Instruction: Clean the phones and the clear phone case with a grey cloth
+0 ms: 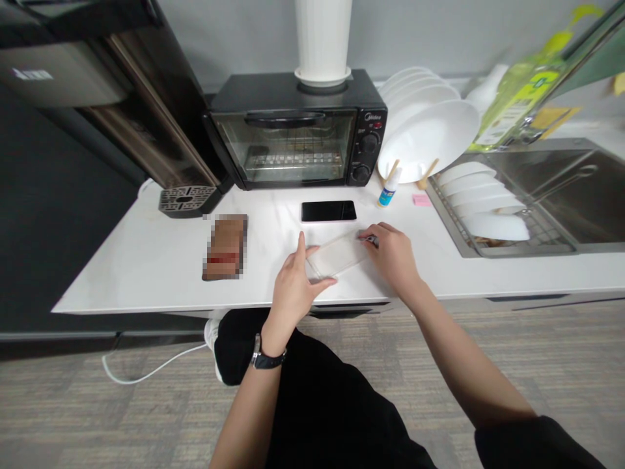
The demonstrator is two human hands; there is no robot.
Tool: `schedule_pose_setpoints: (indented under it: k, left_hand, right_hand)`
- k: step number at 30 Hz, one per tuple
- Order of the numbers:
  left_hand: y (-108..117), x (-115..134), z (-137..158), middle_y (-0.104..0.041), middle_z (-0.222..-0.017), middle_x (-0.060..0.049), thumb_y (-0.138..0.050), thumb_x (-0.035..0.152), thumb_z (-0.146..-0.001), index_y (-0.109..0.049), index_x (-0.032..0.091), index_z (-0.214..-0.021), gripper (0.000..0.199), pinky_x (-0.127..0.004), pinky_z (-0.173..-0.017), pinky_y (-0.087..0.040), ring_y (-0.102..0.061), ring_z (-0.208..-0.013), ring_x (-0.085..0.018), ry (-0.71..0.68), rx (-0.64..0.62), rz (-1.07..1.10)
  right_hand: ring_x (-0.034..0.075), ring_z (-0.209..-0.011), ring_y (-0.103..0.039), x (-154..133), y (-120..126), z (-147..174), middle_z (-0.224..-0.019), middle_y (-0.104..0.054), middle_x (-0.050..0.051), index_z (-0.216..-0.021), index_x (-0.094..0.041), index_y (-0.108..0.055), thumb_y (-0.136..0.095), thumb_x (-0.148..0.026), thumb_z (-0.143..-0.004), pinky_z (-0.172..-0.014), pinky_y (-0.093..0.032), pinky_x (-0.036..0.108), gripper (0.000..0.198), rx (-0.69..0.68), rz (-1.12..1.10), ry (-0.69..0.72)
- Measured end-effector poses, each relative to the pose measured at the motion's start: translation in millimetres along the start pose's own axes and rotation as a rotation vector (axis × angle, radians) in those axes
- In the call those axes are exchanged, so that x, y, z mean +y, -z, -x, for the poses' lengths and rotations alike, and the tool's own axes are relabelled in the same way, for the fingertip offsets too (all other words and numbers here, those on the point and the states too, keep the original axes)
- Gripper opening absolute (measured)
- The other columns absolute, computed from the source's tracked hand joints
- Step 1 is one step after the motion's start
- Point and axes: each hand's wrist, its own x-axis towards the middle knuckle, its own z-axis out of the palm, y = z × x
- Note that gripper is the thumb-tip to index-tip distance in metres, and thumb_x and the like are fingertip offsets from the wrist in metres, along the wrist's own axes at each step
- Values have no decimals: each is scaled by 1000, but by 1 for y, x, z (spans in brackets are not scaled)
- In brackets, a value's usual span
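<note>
A clear phone case (338,254) lies at a slant on the white counter in front of me. My left hand (294,279) holds its left end, with the thumb on the near edge and a finger on the far edge; the index finger points forward. At the case's far right corner, my right hand (390,254) has its fingertips pinched on a small whitish and dark thing (372,239) that I cannot make out. Just beyond the case a phone (329,211) with a dark screen lies flat. A small spray bottle (389,189) with a blue label stands to the right of the phone.
At the back stands a toaster oven (297,133), with a drink machine (146,98) to its left. White plates (424,137) and a sink (551,241) with dishes are on the right. A pixelated brown thing (226,247) and a pink pad (421,200) also lie on the counter (146,280).
</note>
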Motion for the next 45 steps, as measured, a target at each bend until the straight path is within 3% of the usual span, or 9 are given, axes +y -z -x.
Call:
schedule_pose_setpoints:
  k: [5, 14, 17, 21, 27, 30, 34, 40, 45]
  left_hand:
    - [1, 0, 0, -76, -158, -9, -101, 31, -83, -13, 36, -189, 138, -53, -126, -57, -69, -150, -39, -3, -3, 19]
    - [0, 1, -1, -82, -140, -16, -90, 12, -79, -27, 23, -187, 126, -56, -111, -68, -80, -128, -41, 106, -4, -36]
    - [5, 7, 1, -81, -144, -14, -91, 18, -83, -51, 37, -177, 104, -57, -117, -66, -77, -133, -41, 32, 22, -17]
    - [20, 18, -1, -82, -147, -7, -73, 37, -101, -82, 34, -132, 33, -54, -128, -56, -74, -141, -36, -127, 11, 29]
    - [46, 18, -37, -86, -95, -6, -44, 49, -114, -74, 24, -96, 43, -35, -95, -59, -81, -95, -26, 95, -66, -131]
    - [54, 15, -58, -82, -84, -4, -43, 44, -115, -74, 23, -100, 41, -32, -85, -55, -77, -83, -23, 190, -128, -272]
    - [64, 14, -64, -83, -101, -10, -57, 40, -110, -78, 21, -103, 29, -35, -84, -48, -75, -97, -27, 214, -145, -453]
    - [70, 30, -26, -77, -82, 1, -66, 33, -106, -68, 25, -139, 34, -34, -77, -44, -75, -81, -27, 287, -279, -563]
    - [53, 48, -1, -81, -89, -6, -66, 46, -111, -70, 25, -129, 28, -37, -69, -37, -80, -86, -37, 309, -262, -750]
  right_hand:
    - [26, -98, -79, -16, -16, -15, -114, -82, 9, -105, -23, -81, -69, -10, -101, -89, -57, 36, 18, 12, 10, -19]
    - [25, -92, -79, -73, -63, 18, -99, -83, 1, -87, -30, -73, -76, -8, -93, -88, -63, 39, 23, -139, -480, 219]
    - [26, -86, -78, -57, -58, 12, -92, -82, 0, -82, -30, -70, -80, -21, -96, -83, -64, 40, 20, -91, -573, 236]
    - [27, -82, -73, -6, -21, -23, -87, -77, 4, -87, -28, -72, -81, -48, -99, -78, -60, 43, 25, 185, -621, 170]
    - [26, -86, -70, 42, 5, -79, -90, -76, 5, -88, -27, -73, -80, -54, -99, -86, -59, 44, 31, 416, -575, 221]
    - [27, -88, -71, 44, -17, -88, -90, -75, 6, -85, -27, -72, -76, -51, -102, -86, -59, 44, 30, 385, -567, 289]
    - [26, -86, -71, 42, -42, -87, -90, -75, 6, -87, -26, -73, -77, -38, -102, -82, -56, 40, 20, 268, -605, 376]
    - [25, -87, -70, 40, -47, -85, -94, -75, 5, -89, -25, -73, -77, -22, -99, -83, -55, 38, 11, 222, -621, 382]
    - [25, -89, -71, 37, -47, -85, -95, -75, 5, -90, -25, -72, -76, -20, -99, -85, -55, 38, 11, 191, -619, 401]
